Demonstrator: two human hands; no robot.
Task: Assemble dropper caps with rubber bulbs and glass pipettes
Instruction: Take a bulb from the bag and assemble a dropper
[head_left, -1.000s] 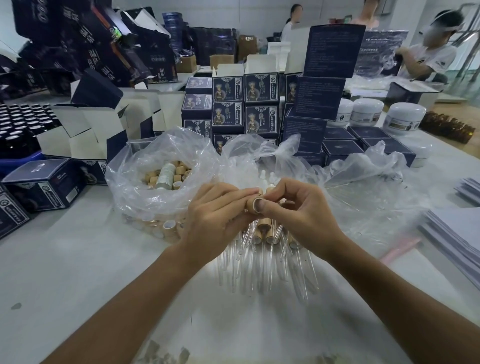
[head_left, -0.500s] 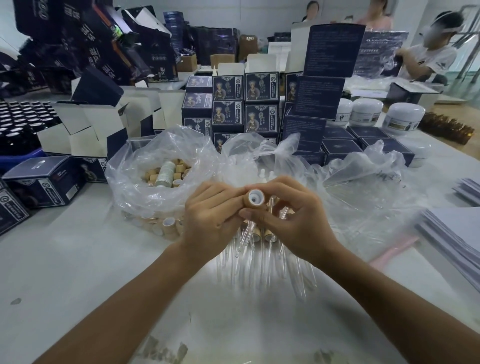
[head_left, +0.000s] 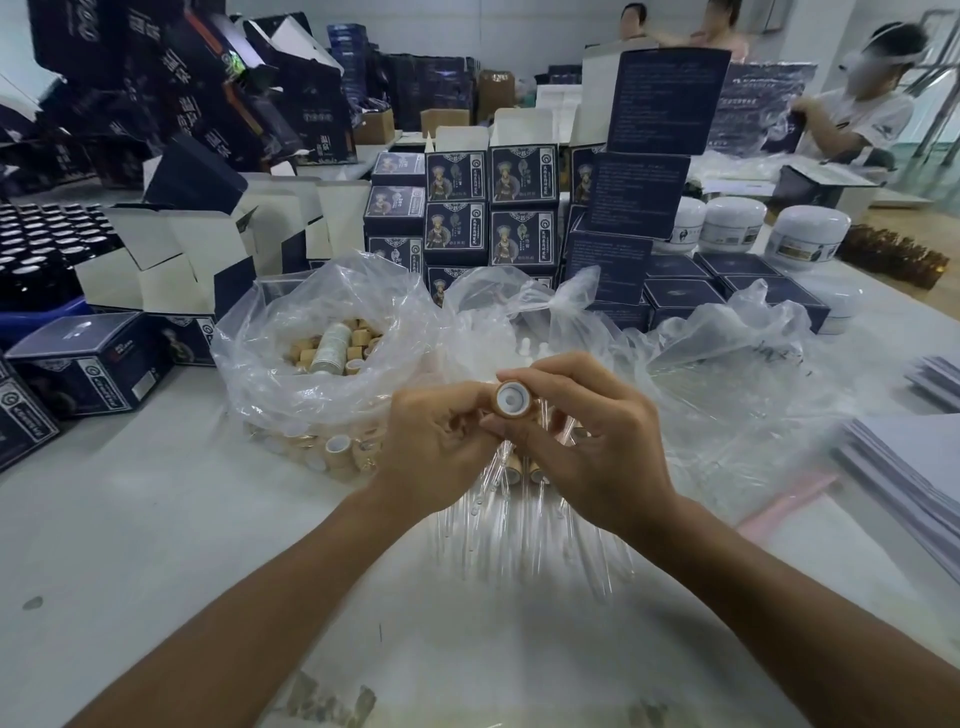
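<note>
Mid-batch: one dropper cap in hand, many parts left loose on the tabletop.

The tabletop (head_left: 130, 519) carries the stock. A clear bag of caps (head_left: 332, 348) looks well filled, so I judge most of the batch is not yet assembled. Nearer, a spread of glass pipettes (head_left: 524, 525) lies under the hands, several with tan caps already on their upper ends, so some units seem finished. The right hand (head_left: 597, 447) pinches the dropper cap (head_left: 513, 399) between thumb and fingertips, its open white-lined underside facing the camera, no pipette in it. The left hand (head_left: 436, 447) is curled close against the cap's left side; what it grips I cannot tell. Bulb seating is hidden.
</note>
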